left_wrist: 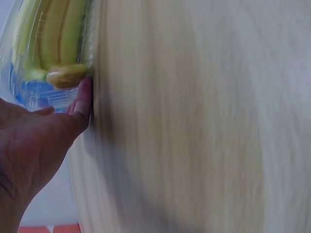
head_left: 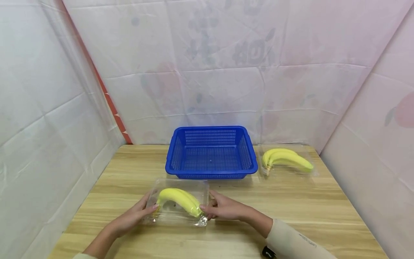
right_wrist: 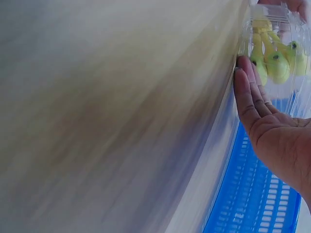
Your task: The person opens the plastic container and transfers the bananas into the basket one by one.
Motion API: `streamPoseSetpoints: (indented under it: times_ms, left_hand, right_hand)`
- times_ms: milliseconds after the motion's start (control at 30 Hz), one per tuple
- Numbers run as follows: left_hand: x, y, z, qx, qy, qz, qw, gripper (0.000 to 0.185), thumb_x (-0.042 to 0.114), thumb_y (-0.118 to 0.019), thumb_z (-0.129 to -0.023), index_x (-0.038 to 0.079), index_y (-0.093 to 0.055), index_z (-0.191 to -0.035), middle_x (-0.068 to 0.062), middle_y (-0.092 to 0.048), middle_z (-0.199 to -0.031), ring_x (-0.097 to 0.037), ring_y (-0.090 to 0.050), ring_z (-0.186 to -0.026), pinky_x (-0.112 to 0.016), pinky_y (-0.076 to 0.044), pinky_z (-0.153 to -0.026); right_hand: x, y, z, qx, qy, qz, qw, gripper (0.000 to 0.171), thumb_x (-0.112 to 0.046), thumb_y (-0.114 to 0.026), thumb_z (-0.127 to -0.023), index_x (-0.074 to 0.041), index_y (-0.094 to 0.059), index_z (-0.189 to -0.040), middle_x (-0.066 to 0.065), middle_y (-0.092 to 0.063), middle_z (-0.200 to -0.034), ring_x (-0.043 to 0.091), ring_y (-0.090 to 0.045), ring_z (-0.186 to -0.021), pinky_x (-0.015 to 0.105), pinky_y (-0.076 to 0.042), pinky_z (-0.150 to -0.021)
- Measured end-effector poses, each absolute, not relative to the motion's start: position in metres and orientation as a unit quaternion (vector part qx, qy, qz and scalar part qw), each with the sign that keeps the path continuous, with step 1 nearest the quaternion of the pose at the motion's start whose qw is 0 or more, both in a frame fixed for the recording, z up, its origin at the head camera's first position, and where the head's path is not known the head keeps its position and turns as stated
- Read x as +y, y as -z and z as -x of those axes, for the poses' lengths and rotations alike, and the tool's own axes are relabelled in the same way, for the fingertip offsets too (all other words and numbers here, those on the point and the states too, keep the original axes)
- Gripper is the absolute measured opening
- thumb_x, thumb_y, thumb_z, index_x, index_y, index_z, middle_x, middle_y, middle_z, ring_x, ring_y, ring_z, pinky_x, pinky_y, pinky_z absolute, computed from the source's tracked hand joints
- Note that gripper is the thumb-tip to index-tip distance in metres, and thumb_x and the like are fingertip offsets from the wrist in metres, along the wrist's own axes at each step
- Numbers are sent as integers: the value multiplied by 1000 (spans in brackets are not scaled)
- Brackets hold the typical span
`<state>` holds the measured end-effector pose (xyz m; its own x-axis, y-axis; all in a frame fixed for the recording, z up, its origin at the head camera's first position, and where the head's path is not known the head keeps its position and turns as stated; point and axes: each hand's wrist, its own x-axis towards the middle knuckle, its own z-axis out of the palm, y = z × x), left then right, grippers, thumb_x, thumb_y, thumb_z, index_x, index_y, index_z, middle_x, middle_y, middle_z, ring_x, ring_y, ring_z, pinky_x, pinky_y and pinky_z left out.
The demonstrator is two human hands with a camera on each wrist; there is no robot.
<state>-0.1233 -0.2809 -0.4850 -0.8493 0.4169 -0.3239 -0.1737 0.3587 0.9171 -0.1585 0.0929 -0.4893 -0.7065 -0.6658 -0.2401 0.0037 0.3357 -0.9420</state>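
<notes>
The clear, thin-walled plastic clamshell box (head_left: 177, 205) of smooth yellow bananas (head_left: 179, 200) sat near the front edge of the pale wood-grain table (head_left: 291, 201). The left hand (head_left: 136, 215) and right hand (head_left: 223, 207) held its two ends, fingers lightly curled against the glossy walls. An even squeeze from both sides seemed wise, since such plastic buckles. Behind stood an empty blue perforated plastic basket (head_left: 211, 172).

Yellow bananas (head_left: 179, 200), blue mesh basket (head_left: 211, 175), pale wood-grain table (head_left: 291, 201).
</notes>
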Motion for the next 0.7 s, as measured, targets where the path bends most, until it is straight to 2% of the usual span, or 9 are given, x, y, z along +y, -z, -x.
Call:
streamPoseSetpoints:
  times_ms: [233,400,567,700]
  left_hand:
    - [-269,491,120,792,-558,-85,233,92,32,-52,-112,7,14,-170,-26,14,-178,-52,8,-164,-70,-3,-129]
    - [-268,499,118,788,-570,-101,211,98,25,-59,-108,12,14,-171,-28,12,-178,-53,5,-164,-68,-3,-128]
    - [-268,505,118,788,-569,-122,200,119,19,-75,-97,15,18,-171,-28,15,-178,-54,7,-163,-68,-2,-126]
    - [-269,506,118,797,-556,-119,205,134,17,-85,-89,16,23,-169,-25,21,-177,-54,14,-163,-72,2,-126]
  right_hand:
    - [109,492,161,758,525,225,314,101,-49,-64,-106,-9,0,-173,6,-77,-103,21,-75,-95,33,-63,-86]
    - [110,495,162,757,529,230,307,100,-48,-63,-107,-7,1,-172,6,-77,-105,21,-75,-95,32,-63,-86]
    - [111,496,162,760,526,237,300,99,-46,-62,-107,-7,2,-172,7,-78,-105,19,-75,-93,32,-64,-85]
    - [110,495,161,764,523,244,289,97,-43,-63,-108,-14,2,-173,8,-78,-102,20,-75,-91,33,-65,-84]
